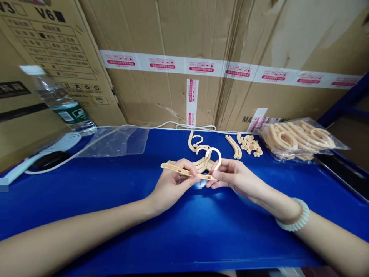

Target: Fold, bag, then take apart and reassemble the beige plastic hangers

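My left hand (175, 182) pinches a long beige plastic arm piece (184, 171), which points to the left. At its right end, my right hand (235, 177) holds a beige plastic hook (218, 154) by its lower end, and the two parts meet between my fingertips. Behind my hands, partly hidden, more beige hanger pieces (201, 164) lie on the blue table (178, 238). Farther back are an arm piece (190, 141) and a small hook (198, 137). To the right lie two arm pieces (234, 147) beside a pile of small beige parts (250, 145).
A clear bag of beige parts (300, 138) sits at the back right, near a dark flat device (346, 175). At the left are a water bottle (65, 104), a clear plastic bag (115, 141), a black object (54, 159) and a white cable. Cardboard boxes (161, 30) stand behind.
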Available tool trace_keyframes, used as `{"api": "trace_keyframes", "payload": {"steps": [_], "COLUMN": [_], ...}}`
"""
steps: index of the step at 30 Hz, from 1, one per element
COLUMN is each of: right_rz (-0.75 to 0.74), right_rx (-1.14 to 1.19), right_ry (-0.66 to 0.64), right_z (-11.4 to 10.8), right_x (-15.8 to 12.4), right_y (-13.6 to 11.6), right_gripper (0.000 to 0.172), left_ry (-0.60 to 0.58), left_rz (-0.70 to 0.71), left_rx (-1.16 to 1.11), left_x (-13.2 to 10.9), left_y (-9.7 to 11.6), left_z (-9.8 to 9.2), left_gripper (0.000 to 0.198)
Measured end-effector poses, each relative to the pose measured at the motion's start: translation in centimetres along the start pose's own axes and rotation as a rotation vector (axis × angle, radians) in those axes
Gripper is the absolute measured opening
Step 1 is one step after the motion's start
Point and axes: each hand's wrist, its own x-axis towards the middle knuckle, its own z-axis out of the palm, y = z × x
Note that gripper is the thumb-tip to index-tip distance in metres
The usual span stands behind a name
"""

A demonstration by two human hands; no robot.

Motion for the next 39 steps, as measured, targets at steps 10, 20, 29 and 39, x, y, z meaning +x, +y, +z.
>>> {"api": "trace_keyframes", "payload": {"steps": [10, 20, 29, 39], "right_rz": [-0.101, -0.182, -0.263, -0.223], "right_rx": [-0.094, -0.144, -0.183, -0.194], "right_ry": [0.047, 0.062, 0.131, 0.073], "right_z": [0.5, 0.9, 1.1, 1.3], "right_x": [0.0, -0.1, -0.3, -0.2], "right_y": [0.5, 0.9, 0.5, 0.7], "right_gripper": [0.040, 0.037, 0.027, 0.035], "left_ry": [0.007, 0.007, 0.067, 0.009], "left_rz": [-0.067, -0.092, -0.153, -0.210], "left_rx": [0.027, -0.014, -0.078, -0.139], "left_x": [-0.3, -0.1, 0.3, 0.3], "left_y": [0.1, -0.2, 0.1, -0.3], "left_z": [0.1, 0.3, 0.0, 0.4], "left_gripper": [0.014, 0.016, 0.023, 0.043]}}
